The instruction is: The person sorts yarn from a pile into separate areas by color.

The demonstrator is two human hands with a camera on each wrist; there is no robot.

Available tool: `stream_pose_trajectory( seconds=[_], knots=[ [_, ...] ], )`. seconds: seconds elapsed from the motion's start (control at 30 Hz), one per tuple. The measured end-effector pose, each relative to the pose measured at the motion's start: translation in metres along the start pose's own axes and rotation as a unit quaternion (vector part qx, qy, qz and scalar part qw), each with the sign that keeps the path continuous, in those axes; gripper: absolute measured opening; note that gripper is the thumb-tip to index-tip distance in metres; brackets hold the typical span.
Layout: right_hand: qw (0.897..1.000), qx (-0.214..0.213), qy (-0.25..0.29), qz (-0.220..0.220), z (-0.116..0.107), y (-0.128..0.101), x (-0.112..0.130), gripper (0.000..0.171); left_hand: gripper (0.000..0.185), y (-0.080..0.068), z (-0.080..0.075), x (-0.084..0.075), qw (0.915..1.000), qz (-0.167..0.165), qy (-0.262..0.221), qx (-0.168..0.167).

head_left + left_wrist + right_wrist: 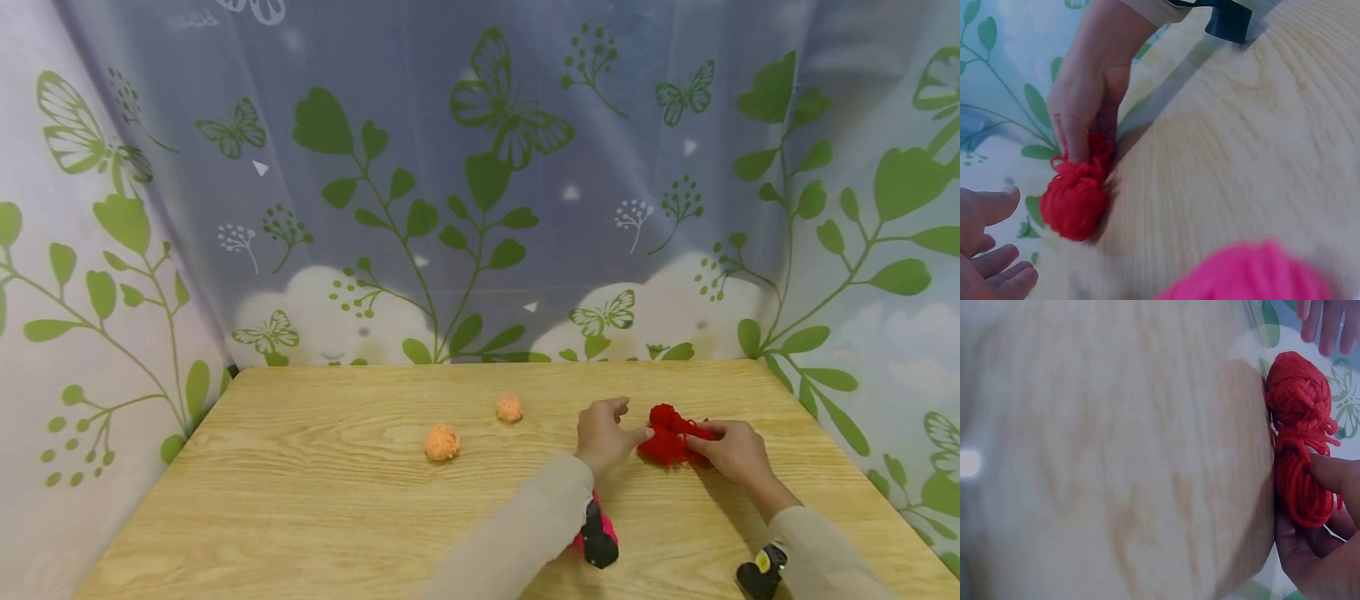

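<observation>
Bright red yarn (663, 447), a wound ball with looser loops at one end, lies toward the right of the table. My right hand (738, 454) pinches the looped end between thumb and fingers, clearest in the right wrist view, where the red yarn (1300, 394) has its ball end pointing away from that hand. My left hand (602, 437) is just left of the ball end, fingers relaxed and holding nothing; the left wrist view shows a gap between it and the ball. Beneath my left wrist is pink yarn (1250, 275), mostly hidden by the sleeve in the head view.
Two small orange yarn balls (442, 442) sit left of my hands, one farther back (509, 408). The wooden table (300, 500) ends at a patterned curtain (420, 167) behind and on both sides. Black wrist cameras (761, 573) hang from both wrists.
</observation>
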State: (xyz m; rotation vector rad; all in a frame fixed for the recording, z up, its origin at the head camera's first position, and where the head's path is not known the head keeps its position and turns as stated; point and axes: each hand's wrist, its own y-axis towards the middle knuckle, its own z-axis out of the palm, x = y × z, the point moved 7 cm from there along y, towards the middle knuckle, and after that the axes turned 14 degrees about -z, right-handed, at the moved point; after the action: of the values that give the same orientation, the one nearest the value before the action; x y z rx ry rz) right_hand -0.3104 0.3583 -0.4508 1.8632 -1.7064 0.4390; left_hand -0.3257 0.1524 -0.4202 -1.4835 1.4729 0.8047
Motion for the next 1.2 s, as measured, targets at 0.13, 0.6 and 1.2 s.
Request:
stream_pose_trajectory(
  seconds=[0.13,0.6,1.2],
  knots=[
    [1.000,0.002,0.001,-0.003,0.000,0.000,0.001,0.042,0.053,0.000,-0.015,0.003,0.9999,0.004,0.008,0.013],
    [1.000,0.000,-0.004,-0.009,-0.001,-0.003,0.002,0.041,0.056,-0.003,-0.079,0.019,0.9980,0.038,0.032,0.039],
    [1.000,-0.001,-0.003,-0.005,0.000,-0.001,0.001,0.045,0.054,-0.014,-0.166,0.056,0.9942,0.065,0.085,0.008]
  ],
)
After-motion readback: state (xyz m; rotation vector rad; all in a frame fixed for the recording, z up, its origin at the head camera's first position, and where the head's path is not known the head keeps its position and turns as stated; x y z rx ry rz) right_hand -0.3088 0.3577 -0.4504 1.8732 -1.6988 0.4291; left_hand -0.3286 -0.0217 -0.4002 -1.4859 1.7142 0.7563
